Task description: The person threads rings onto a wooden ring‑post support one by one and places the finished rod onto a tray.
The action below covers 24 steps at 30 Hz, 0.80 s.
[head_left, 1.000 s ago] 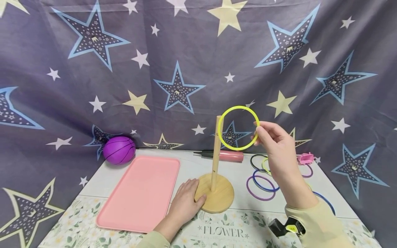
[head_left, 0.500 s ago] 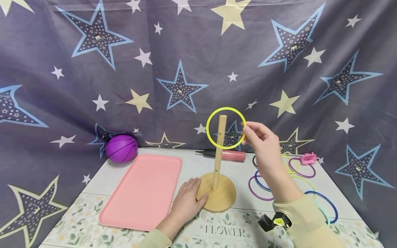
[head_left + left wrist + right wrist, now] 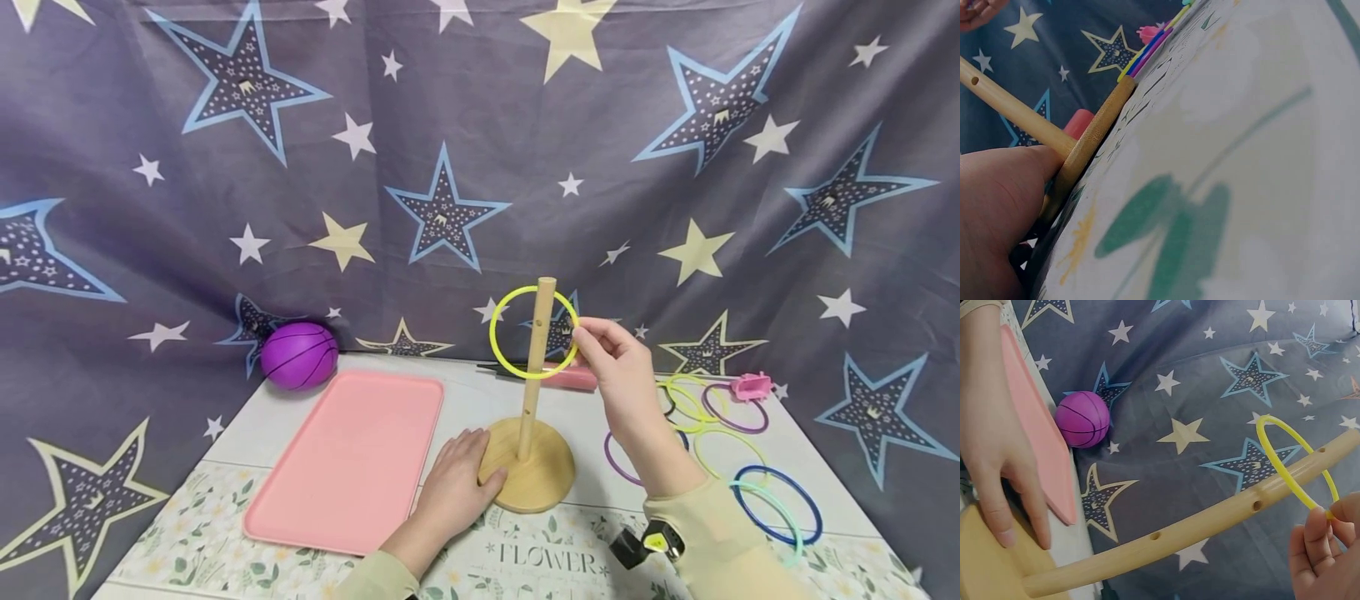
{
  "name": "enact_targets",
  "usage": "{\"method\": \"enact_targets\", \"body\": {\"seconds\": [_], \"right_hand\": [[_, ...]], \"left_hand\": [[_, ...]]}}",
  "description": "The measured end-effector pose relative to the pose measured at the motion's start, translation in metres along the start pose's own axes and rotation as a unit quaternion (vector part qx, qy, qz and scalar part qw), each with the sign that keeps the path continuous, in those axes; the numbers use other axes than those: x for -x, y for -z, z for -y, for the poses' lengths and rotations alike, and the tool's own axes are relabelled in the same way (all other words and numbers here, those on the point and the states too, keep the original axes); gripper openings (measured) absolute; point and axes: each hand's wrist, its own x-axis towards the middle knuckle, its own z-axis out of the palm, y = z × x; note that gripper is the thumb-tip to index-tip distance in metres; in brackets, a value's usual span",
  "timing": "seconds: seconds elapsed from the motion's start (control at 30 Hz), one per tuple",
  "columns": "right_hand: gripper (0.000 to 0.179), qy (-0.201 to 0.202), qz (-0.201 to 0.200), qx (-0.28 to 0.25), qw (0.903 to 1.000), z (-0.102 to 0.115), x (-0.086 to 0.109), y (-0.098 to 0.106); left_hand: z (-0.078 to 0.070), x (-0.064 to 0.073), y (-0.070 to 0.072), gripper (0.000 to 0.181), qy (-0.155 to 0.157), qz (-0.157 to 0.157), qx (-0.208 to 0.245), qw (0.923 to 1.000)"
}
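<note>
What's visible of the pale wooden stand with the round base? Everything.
The pale wooden stand is upright on the white floral table: a flat round base and one slim peg with small side holes, all smooth, apparently wood. The left hand rests on the base's left side. A thin yellow plastic-looking ring, pinched by the right hand, goes around the peg's upper part; whether they touch is unclear.

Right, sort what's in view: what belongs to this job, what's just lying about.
Part of the job:
yellow ring, pinched by the right hand
wooden stand, running through that ring, left hand resting on it
loose rings at the right, probably

Just lying about, apparently:
pink tray
purple ball
pink cylinder with a black tip
small pink object
</note>
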Motion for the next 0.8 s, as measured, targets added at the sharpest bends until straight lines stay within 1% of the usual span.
{"method": "enact_targets", "body": {"seconds": [0.2,0.3,0.53,0.8], "right_hand": [[0.025,-0.035,-0.006,0.017,0.9992,-0.012,0.003,0.0],[0.025,-0.049,-0.009,0.013,0.9987,-0.017,0.005,0.0],[0.022,-0.067,-0.013,-0.012,0.9976,-0.033,0.01,-0.001],[0.024,-0.092,-0.015,-0.005,0.9956,-0.049,0.017,0.003]], "left_hand": [[-0.001,-0.001,0.0,0.069,0.002,0.003,0.001,1.0],[-0.001,-0.001,0.0,0.07,0.0,0.003,-0.001,1.0],[-0.001,-0.001,0.0,0.07,0.004,0.005,-0.003,1.0],[-0.002,-0.002,0.0,0.07,0.006,0.007,-0.004,0.9999]]}}
